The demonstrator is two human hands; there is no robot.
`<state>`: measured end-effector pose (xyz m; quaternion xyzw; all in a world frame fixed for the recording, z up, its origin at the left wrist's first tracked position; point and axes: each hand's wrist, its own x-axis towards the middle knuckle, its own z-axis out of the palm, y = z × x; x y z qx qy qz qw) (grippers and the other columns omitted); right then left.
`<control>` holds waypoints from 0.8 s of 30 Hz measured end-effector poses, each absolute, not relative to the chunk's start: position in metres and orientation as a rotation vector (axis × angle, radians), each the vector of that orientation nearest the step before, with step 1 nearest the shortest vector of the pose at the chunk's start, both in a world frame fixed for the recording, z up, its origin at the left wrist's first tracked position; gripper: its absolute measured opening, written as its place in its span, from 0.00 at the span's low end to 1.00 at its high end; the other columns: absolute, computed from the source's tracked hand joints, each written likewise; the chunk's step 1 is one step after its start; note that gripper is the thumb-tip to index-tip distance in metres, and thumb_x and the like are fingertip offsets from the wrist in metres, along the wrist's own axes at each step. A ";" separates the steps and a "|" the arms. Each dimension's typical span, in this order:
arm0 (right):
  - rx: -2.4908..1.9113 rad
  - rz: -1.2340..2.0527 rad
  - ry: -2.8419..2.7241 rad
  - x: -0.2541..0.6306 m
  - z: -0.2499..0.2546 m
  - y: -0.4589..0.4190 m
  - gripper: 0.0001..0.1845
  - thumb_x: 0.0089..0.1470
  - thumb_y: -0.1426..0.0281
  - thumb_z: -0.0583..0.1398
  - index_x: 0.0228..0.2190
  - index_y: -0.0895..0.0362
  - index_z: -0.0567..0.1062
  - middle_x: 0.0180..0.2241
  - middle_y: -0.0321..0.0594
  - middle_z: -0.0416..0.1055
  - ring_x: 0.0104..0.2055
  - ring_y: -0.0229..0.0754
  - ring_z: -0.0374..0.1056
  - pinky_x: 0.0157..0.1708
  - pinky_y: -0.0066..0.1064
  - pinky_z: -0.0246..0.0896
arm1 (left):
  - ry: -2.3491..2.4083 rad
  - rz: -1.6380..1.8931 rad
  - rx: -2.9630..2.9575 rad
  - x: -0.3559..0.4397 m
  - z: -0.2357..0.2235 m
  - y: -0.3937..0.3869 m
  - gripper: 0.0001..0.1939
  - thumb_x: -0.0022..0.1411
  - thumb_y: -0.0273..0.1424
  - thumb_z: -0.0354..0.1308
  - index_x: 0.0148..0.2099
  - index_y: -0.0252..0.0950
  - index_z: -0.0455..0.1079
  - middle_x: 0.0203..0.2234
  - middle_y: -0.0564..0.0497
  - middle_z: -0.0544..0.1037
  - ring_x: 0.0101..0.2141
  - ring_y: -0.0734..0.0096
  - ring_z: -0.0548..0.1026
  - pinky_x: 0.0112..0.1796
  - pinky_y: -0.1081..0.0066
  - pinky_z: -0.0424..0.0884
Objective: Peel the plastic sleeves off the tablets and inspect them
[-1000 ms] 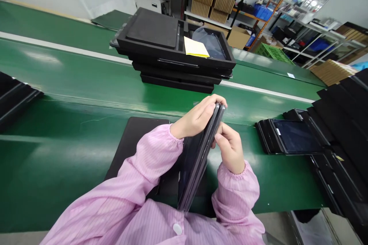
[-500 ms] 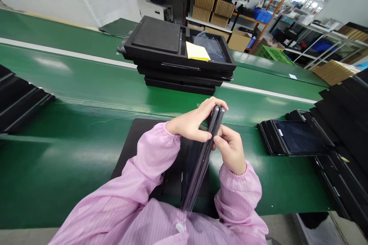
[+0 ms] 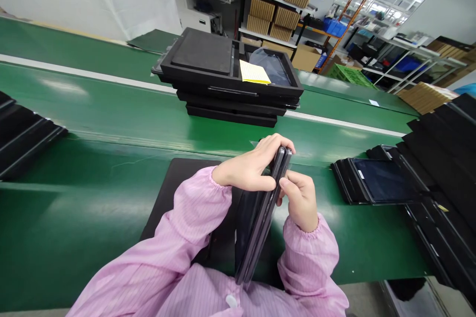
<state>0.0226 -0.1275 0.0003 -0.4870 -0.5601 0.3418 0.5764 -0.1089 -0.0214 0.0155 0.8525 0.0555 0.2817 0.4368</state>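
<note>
Two dark tablets [image 3: 260,223] stand on edge, pressed side by side, in front of my chest. My left hand [image 3: 256,164] wraps over their far upper end, with the thumb on the left side. From the right, my right hand [image 3: 299,195] pinches them, thumb on the narrow edge and fingers partly hidden behind. A bit of clear film shows near the left fingertips. Beneath lies a flat black mat or tray [image 3: 169,193] on the green bench, partly covered by my left sleeve.
Ahead stands a stack of black trays [image 3: 230,86] with a yellow paper note [image 3: 255,72] on top. Several tablets [image 3: 383,181] lie at the right beside a tall pile of black trays [image 3: 446,158]. More black trays [image 3: 26,133] sit at the left on the green bench [image 3: 92,208].
Both hands keep the same hold on the two tablets. The whole view has shifted slightly, with most things appearing a little lower.
</note>
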 end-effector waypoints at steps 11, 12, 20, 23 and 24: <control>-1.161 0.876 -1.179 0.022 0.003 -0.129 0.25 0.51 0.62 0.59 0.07 0.54 0.64 0.06 0.34 0.61 0.09 0.34 0.56 0.11 0.25 0.50 | 0.262 0.640 2.115 -0.106 0.027 -0.034 0.14 0.52 0.32 0.47 0.43 0.40 0.56 0.42 0.47 0.66 0.45 0.57 0.65 0.53 0.54 0.62; -1.164 0.884 -1.171 0.022 0.003 -0.129 0.25 0.51 0.61 0.59 0.07 0.54 0.64 0.07 0.34 0.61 0.09 0.34 0.57 0.11 0.25 0.50 | 0.276 0.636 2.110 -0.106 0.027 -0.035 0.15 0.51 0.32 0.48 0.43 0.40 0.56 0.42 0.47 0.67 0.45 0.57 0.65 0.53 0.54 0.62; -1.132 0.870 -1.168 0.022 -0.002 -0.134 0.30 0.56 0.56 0.59 0.08 0.54 0.64 0.07 0.35 0.62 0.10 0.35 0.58 0.12 0.26 0.51 | 0.242 0.648 2.128 -0.106 0.029 -0.040 0.12 0.53 0.31 0.46 0.42 0.40 0.56 0.43 0.47 0.67 0.46 0.58 0.65 0.55 0.56 0.62; -1.156 0.825 -1.153 0.024 -0.003 -0.134 0.30 0.57 0.56 0.59 0.09 0.54 0.64 0.08 0.34 0.63 0.11 0.35 0.58 0.13 0.26 0.52 | 0.264 0.660 2.134 -0.104 0.028 -0.041 0.13 0.53 0.31 0.46 0.43 0.40 0.56 0.43 0.47 0.67 0.47 0.58 0.65 0.55 0.56 0.61; -1.175 0.815 -1.158 0.024 -0.002 -0.133 0.30 0.57 0.55 0.59 0.09 0.54 0.64 0.08 0.34 0.62 0.11 0.35 0.58 0.14 0.27 0.52 | 0.277 0.659 2.133 -0.104 0.028 -0.041 0.13 0.53 0.31 0.46 0.43 0.40 0.56 0.43 0.47 0.67 0.47 0.58 0.65 0.55 0.56 0.61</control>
